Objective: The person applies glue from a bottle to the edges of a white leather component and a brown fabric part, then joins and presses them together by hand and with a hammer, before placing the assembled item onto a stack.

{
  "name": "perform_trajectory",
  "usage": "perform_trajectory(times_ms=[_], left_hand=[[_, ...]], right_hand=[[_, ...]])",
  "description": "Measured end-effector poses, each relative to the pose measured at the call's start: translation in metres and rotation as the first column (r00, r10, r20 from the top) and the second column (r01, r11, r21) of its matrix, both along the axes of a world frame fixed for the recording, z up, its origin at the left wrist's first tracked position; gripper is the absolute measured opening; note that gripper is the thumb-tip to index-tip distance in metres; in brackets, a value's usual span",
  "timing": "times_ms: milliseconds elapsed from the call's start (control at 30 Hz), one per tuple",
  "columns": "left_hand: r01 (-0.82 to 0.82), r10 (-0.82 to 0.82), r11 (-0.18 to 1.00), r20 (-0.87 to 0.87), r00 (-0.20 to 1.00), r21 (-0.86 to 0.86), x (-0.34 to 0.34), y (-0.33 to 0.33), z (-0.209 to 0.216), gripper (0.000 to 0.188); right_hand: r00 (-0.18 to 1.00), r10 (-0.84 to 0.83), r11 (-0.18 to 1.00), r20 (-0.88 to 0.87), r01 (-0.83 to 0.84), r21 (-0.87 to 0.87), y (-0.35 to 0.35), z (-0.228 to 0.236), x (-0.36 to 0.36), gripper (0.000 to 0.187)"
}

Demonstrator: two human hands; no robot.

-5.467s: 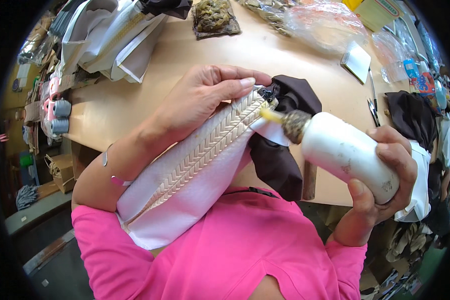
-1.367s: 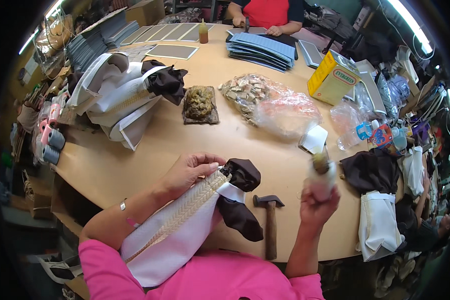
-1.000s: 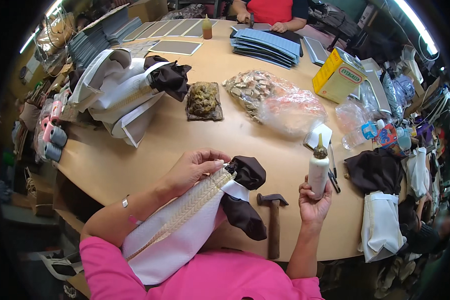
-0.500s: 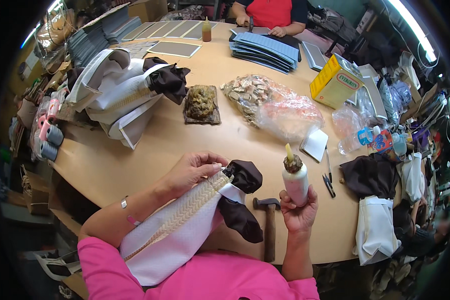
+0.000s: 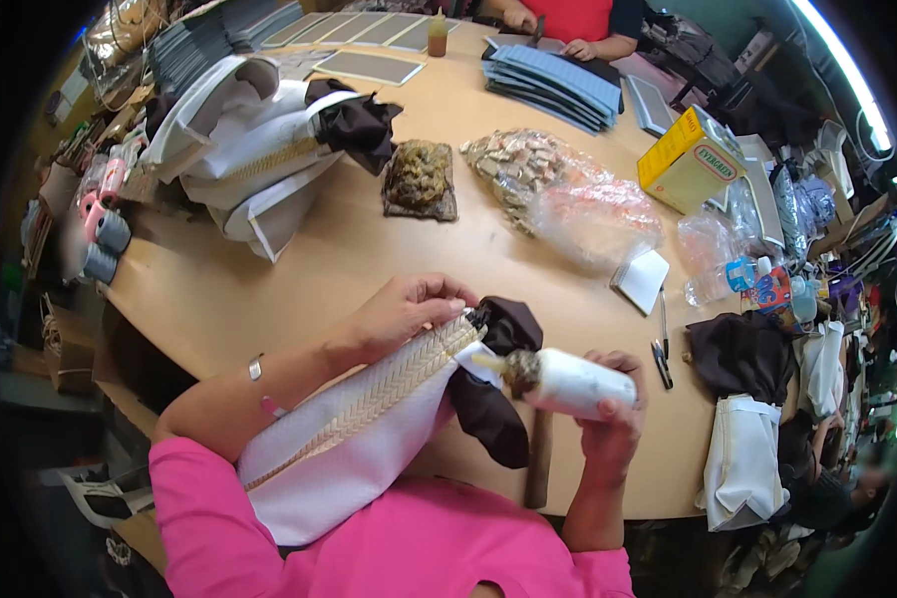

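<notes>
White textured bag piece with a cream braided strip (image 5: pixel 369 424): slanted between the left forearm and the pink-clad torso, upper end at the edge of the tan worktop (image 5: pixel 319 284). Dark brown cloth (image 5: pixel 493 424) hangs from that end. Left hand (image 5: pixel 409 311): thumb and index fingers pinched together on the upper edge. Right hand (image 5: pixel 616 414): fingers wrapped around a white cylindrical bottle (image 5: pixel 583 384), tipped nearly horizontal; yellowish nozzle (image 5: pixel 486 363) pointed at the bag's upper end, contact cannot be told.

Workpiece (image 5: pixel 354 444) left, bottle (image 5: pixel 580 383) right — the notepad (image 5: pixel 642 280) on the table (image 5: pixel 359 261) beyond both.
</notes>
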State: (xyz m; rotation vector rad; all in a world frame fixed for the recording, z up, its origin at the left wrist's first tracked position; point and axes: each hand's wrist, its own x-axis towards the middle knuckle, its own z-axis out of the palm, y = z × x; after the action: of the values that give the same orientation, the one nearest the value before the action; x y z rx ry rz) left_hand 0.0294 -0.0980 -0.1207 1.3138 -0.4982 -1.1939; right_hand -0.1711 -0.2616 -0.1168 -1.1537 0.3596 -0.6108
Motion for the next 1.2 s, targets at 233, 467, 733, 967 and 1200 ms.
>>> perform_trajectory(times_ms=[233, 467, 733, 967, 1200], left_hand=[[-0.018, 0.018, 1.0, -0.135, 0.991, -0.001, -0.005, 0.0, 0.004, 0.023], [-0.07, 0.063, 0.997, -0.194, 0.979, -0.03, -0.01, -0.003, 0.005, 0.023], [-0.11, 0.108, 0.994, -0.144, 0.984, -0.007, -0.016, -0.004, 0.011, 0.021], [-0.136, 0.131, 0.991, -0.204, 0.97, -0.012, -0.016, -0.003, 0.01, 0.021], [-0.147, 0.139, 0.989, -0.202, 0.969, -0.025, -0.017, -0.007, 0.011, 0.02]], right_hand=[[0.973, -0.21, 0.858, 0.099, 0.232, -0.458, -0.001, 0.023, -0.009, 0.046], [0.983, -0.141, 0.483, 0.117, 0.171, -0.859, 0.013, 0.035, -0.004, 0.042], [0.979, -0.136, 0.367, 0.151, 0.191, -0.91, 0.02, 0.037, 0.0, 0.042], [0.972, -0.17, 0.359, 0.164, 0.216, -0.908, 0.02, 0.035, 0.001, 0.04], [0.962, -0.203, 0.373, 0.18, 0.246, -0.895, 0.019, 0.034, 0.002, 0.04]])
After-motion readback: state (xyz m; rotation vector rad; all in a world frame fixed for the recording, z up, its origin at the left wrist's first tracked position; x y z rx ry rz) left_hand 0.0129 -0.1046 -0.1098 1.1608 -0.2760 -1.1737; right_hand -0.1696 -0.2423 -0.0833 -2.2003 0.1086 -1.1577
